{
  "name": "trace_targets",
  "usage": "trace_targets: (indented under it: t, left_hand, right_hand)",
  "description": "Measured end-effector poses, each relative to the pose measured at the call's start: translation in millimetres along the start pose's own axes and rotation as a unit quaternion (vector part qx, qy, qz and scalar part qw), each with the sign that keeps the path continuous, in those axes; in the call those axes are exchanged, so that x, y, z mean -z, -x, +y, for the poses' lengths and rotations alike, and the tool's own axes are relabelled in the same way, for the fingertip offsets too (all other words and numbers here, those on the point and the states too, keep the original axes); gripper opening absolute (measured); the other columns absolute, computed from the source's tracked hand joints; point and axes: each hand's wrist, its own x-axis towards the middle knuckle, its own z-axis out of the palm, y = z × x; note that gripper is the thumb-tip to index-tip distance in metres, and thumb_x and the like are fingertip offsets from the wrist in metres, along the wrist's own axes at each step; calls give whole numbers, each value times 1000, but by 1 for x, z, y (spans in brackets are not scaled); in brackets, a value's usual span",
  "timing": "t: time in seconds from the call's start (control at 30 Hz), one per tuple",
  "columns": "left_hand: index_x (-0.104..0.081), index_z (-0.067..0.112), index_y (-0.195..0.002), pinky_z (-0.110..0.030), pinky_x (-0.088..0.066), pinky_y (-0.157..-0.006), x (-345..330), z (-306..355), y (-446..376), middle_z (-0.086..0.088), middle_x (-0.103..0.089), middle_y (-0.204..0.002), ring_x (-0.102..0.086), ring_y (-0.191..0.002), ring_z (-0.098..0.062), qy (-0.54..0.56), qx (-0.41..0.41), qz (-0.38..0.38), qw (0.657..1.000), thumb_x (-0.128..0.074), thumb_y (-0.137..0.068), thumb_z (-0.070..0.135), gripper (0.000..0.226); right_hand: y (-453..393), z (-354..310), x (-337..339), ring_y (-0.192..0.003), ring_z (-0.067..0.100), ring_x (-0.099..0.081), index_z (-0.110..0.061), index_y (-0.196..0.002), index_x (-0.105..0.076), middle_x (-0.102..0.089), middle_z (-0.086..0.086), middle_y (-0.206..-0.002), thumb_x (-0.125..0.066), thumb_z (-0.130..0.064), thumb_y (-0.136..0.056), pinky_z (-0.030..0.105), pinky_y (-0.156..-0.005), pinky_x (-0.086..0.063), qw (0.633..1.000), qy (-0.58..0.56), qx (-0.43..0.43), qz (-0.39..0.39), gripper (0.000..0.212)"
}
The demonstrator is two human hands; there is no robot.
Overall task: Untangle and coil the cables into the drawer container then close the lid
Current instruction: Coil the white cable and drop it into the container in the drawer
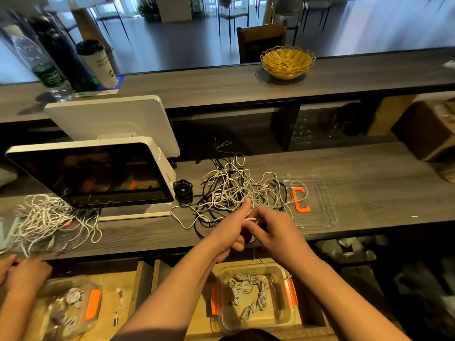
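- Setting: a grey wood-grain counter [357,168] ran below a raised ledge that carried a yellow wicker basket [287,60]; chairs and open floor lay beyond.
- Cable tangle [234,190]: white and black cables lay heaped mid-counter, with one black coil [182,190] just beside the heap on its left.
- Lid [317,205]: clear, with an orange clip, it lay flat on the counter to the right of the tangle, touching its outer strands.
- Drawer container [253,296]: clear with orange latches, it stood open in the drawer under the counter edge, holding several coiled white bundles.
- Left hand [231,227]: its fingers were curled round a white cable [250,219], thumb raised toward the tangle.
- Right hand [273,230]: its fingers pinched the same white cable, touching the left hand.
- Step in hand, as judged: winding one freed cable. It would go best with even loops kept on the left hand, slack drawn gently from the heap so no knot tightened, and the bundle small enough to fit beside those in the container.
- Hidden or unclear: the coil between the hands was mostly covered by fingers and its loop count could not be told; which heap strand fed it could not be traced.
- Frame left: a second person's hands [22,271], a second white tangle [49,220] and a second container [71,303] were blurred and partly cut off.
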Motion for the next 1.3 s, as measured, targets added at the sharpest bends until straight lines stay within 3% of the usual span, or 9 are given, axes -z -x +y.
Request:
trace_targets:
  t: [0.1,0.23,0.37,0.5,0.63,0.9,1.03,1.2,1.3]
  left_hand:
    - [-60,25,-90,-14,-17,-40,4,-5,-3,8,-40,-62,-22,-50,-5,-10,19,-68,997,-34,-86,83,63]
    - [-51,22,-93,-14,-18,-39,6,-8,-2,10,-41,-65,-25,-49,-3,-19,39,-148,988,-55,-82,76,55]
    - [-51,20,-90,-19,-26,-46,5,-10,-2,12,-46,-61,-32,-51,-6,-128,1,-125,984,-53,-94,60,40]
    - [-64,23,-119,-22,-30,-50,4,-12,-5,11,-45,-62,-36,-52,-5,-145,-19,-77,986,-39,-103,54,43]
    - [-57,36,-133,-21,-36,-51,10,-16,-9,6,-54,-67,-42,-52,-5,-163,-73,-52,983,-35,-102,55,43]
    - [-65,32,-128,-14,-29,-43,3,-17,-11,2,-56,-72,-42,-55,-6,66,-121,-13,990,-46,-96,52,42]
    - [-70,32,-125,-17,-32,-45,3,-16,-13,-1,-60,-84,-50,-64,-7,177,-141,7,974,-46,-98,49,40]
    - [-65,30,-129,-30,-49,-80,-2,-14,-12,-6,-72,-104,-67,-90,-11,212,-149,37,965,-33,-104,47,44]
    - [-59,30,-132,-35,-51,-91,-3,-12,-9,-10,-71,-100,-69,-96,-19,269,-146,19,952,-32,-103,49,45]
  right_hand:
    - [-2,8,9,-62,11,-57,-20,-83,-60,-62,-6,-68,-66,-48,-81,31,-57,-45,998,50,-18,43,29]
    - [-6,18,21,-52,8,-49,-20,-80,-61,-58,-5,-59,-74,-40,-84,28,-53,-37,994,67,-22,88,24]
    - [-6,20,28,-53,6,-46,-19,-80,-62,-55,-7,-59,-74,-46,-81,26,-53,-33,995,58,-23,84,29]
    - [-4,28,28,-59,10,-52,-17,-82,-66,-59,-7,-65,-73,-40,-84,33,-55,-44,994,38,-36,101,24]
    - [-2,34,31,-62,12,-55,-18,-86,-68,-60,-5,-68,-70,-35,-89,33,-59,-46,994,23,-56,91,18]
    - [4,37,19,-57,6,-53,-22,-84,-66,-59,-5,-60,-59,-37,-97,20,-53,-39,993,2,-97,72,21]
    - [3,36,12,-57,7,-52,-22,-86,-66,-60,-3,-64,-54,-37,-100,24,-55,-38,993,0,-112,28,23]
    - [9,28,-8,-58,10,-53,-21,-89,-67,-62,1,-67,-51,-33,-102,21,-53,-36,993,-45,-107,-16,23]
    - [10,23,-18,-60,11,-54,-28,-88,-65,-62,-1,-67,-50,-34,-102,22,-53,-37,992,-54,-110,-8,21]
